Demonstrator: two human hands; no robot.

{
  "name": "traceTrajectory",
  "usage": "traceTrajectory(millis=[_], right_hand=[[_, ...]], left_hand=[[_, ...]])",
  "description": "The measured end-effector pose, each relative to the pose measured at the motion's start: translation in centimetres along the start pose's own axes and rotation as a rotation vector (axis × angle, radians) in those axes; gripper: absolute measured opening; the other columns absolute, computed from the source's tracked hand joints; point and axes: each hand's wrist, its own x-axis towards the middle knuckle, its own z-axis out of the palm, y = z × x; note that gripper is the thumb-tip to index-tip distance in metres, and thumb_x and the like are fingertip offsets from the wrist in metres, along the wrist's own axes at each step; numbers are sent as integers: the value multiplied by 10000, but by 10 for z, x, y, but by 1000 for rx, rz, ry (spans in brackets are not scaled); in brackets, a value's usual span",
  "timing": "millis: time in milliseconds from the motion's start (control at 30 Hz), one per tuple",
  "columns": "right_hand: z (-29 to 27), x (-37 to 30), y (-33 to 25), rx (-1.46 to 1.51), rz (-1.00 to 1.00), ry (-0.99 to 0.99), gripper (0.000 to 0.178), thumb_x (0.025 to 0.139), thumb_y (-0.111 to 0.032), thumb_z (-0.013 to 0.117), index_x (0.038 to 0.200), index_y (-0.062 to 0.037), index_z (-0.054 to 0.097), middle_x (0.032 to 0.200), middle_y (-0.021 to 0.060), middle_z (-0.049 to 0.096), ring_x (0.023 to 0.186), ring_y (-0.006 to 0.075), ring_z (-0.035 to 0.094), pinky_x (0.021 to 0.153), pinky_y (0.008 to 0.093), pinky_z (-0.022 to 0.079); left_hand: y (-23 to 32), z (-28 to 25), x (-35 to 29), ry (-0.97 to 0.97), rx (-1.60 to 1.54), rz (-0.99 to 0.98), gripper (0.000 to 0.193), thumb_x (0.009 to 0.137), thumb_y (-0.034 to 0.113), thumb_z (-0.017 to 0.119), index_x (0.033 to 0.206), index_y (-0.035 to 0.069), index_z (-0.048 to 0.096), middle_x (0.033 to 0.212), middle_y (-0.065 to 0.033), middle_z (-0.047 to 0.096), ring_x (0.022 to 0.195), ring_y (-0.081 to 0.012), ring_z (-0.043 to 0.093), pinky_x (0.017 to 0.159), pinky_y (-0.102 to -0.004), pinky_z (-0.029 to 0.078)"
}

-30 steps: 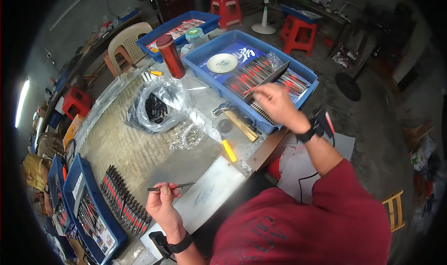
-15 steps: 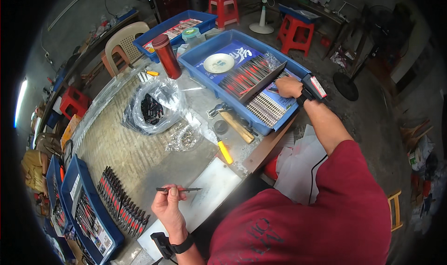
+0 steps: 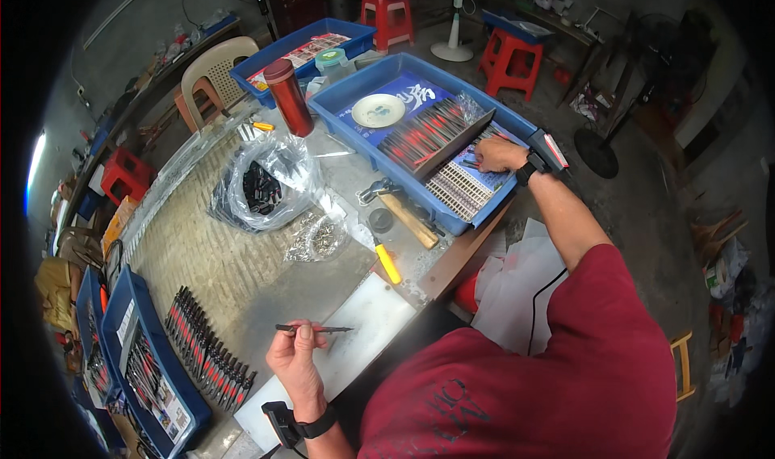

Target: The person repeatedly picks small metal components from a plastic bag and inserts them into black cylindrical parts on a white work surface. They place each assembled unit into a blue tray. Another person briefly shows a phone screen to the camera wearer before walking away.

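My left hand (image 3: 296, 362) is closed on a slim dark pen-shaped tool (image 3: 329, 330), held level above a white board (image 3: 367, 318) at the table's front edge. Its narrow tip points right. Reaching far right, my right hand (image 3: 499, 154) is inside a blue tray (image 3: 379, 162), with its fingers bent down among small slim pieces. What those fingers grip, if anything, is hidden. Beside that hand, a divider (image 3: 456, 142) separates many red-and-dark slim pieces (image 3: 428, 132) from rows of small pale pieces (image 3: 462, 188). A white dish (image 3: 378, 110) lies in the tray too.
A hammer (image 3: 410, 219) and a yellow-handled tool (image 3: 387, 264) lie between my hands. Behind them are bags of black parts (image 3: 262, 186) and small metal parts (image 3: 317, 237). Red-and-black tools (image 3: 210, 354) line the left side by another blue tray (image 3: 153, 362). A red flask (image 3: 289, 100) stands behind.
My right hand has shifted slightly left within the tray, and its fingers have turned further down. My left hand still holds the pen-shaped tool in nearly the same place.
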Motion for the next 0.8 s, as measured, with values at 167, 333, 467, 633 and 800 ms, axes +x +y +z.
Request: traceTrajectory(millis=[167,333,467,633,800], right_hand=[[-10,-13,-4,105,-102,134,149,687,-104,628,792,-1,652,770,177,648,741,331,627,648,409,472],[-32,-46,-24,390,-65,473,165,813,-146,642,849,5,585,732,128,622,686,247,605,615,352,452],[-33,-69,-77,999,-219,497,172,841,-155,644,902,-1,596,758,18,594,722,91,547,627,277,455],[-6,-112,-165,1034,-499,248,154,874,-102,629,987,-8,583,891,3,595,815,67,542,717,235,464],[30,-130,-242,1243,-703,62,153,876,-132,633,942,-4,583,765,18,585,719,81,524,641,250,437]], left_hand=[[0,-3,-1,-2,-36,-25,124,885,114,641,919,-2,616,811,-105,644,640,-144,581,586,-256,482],[-1,-5,-1,23,-3,-32,140,890,127,637,918,-10,621,795,-91,638,655,-140,579,596,-257,481],[1,3,0,-35,2,-34,157,894,135,633,898,-22,628,787,-78,630,667,-139,576,620,-260,478],[5,21,-5,-147,31,-33,156,878,109,649,869,-46,639,831,-79,627,689,-132,579,644,-252,479],[1,33,-10,-157,18,-60,189,866,132,666,925,-47,650,801,-68,628,667,-141,593,630,-263,491]])
